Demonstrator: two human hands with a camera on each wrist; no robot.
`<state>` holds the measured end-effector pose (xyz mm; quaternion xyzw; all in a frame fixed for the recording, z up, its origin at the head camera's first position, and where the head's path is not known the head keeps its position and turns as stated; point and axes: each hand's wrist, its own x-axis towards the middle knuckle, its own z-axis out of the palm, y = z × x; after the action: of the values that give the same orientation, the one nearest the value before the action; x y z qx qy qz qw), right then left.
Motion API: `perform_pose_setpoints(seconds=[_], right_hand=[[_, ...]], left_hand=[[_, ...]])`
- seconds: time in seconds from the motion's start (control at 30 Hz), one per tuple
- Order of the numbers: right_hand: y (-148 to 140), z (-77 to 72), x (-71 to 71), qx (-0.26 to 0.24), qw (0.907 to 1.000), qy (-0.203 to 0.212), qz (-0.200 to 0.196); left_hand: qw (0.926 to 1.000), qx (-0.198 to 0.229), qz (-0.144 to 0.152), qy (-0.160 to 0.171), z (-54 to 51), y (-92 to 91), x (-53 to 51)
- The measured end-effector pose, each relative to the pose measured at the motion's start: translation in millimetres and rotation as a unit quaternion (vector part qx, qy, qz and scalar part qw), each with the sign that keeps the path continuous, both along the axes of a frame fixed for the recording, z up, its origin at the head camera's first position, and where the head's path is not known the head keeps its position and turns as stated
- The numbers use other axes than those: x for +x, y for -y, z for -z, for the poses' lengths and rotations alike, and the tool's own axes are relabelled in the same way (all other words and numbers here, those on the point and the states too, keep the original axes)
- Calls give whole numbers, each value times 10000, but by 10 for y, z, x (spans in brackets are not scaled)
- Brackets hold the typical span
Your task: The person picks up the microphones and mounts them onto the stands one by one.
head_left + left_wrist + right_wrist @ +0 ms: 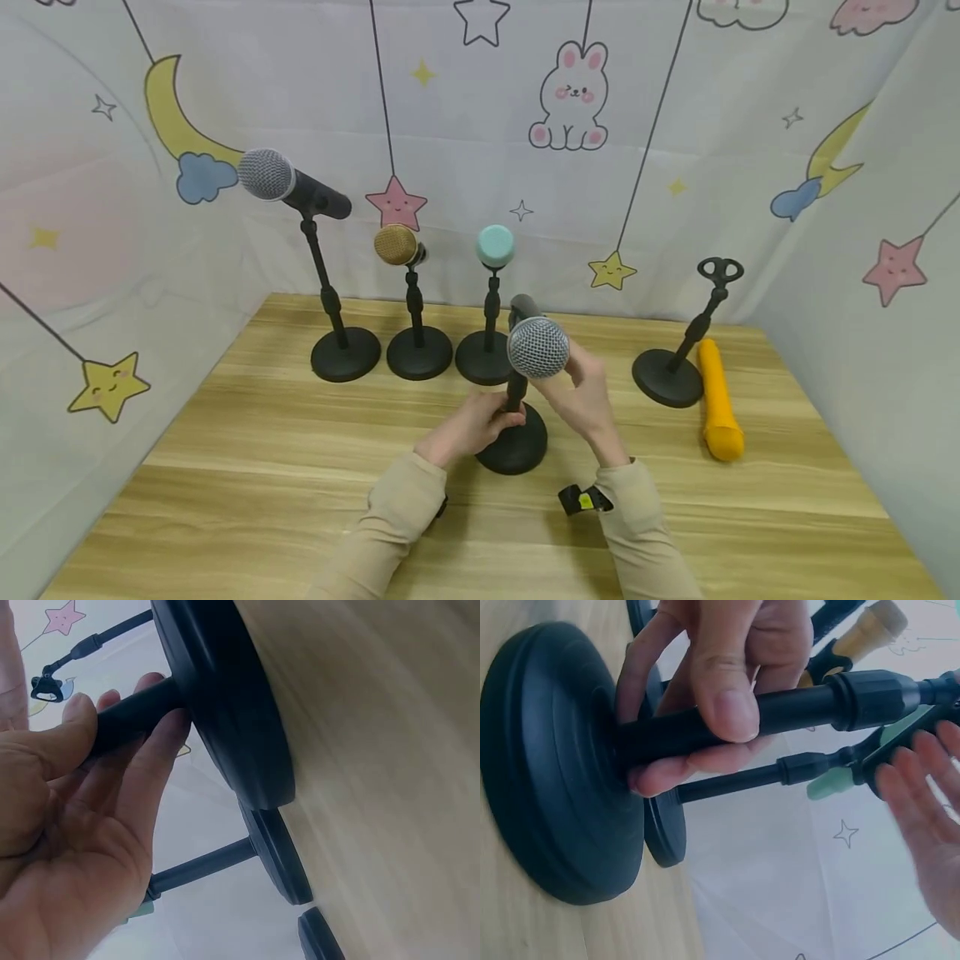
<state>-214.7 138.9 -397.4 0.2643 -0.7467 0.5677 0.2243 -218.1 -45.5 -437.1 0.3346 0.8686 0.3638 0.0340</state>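
A black microphone with a silver mesh head (538,347) sits atop a black desk stand, its head tilted toward me. My left hand (476,427) grips the stand's pole (671,735) just above the round base (517,450), thumb on one side and fingers round the other. My right hand (581,396) is up at the microphone. Its fingertips (900,776) touch the black body, and the mesh head partly hides the thumb side in the head view. The base appears to stand on the wooden table.
Behind stand a silver-headed microphone (267,175), a gold-headed one (396,245) and a mint-green one (495,247), each on a stand. To the right are a stand with a bare clip (720,269) and an orange microphone (720,404) lying on the table (285,467).
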Motion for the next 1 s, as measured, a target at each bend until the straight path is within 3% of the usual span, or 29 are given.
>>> perform_pose_setpoints(seconds=[0.17, 0.47, 0.67, 1.0], right_hand=[[18, 35, -7, 1168, 9930, 133, -79], [44, 61, -17, 1348, 9908, 17, -78], [89, 70, 1, 804, 9963, 83, 278], [207, 94, 24, 5, 9965, -508, 661]], left_hand=[[9998, -115, -1, 141, -12, -4, 1], [9997, -215, -57, 112, -15, -9, -2], [9998, -91, -86, 163, -13, -5, 0], [9999, -56, -59, 128, -12, -5, -2]])
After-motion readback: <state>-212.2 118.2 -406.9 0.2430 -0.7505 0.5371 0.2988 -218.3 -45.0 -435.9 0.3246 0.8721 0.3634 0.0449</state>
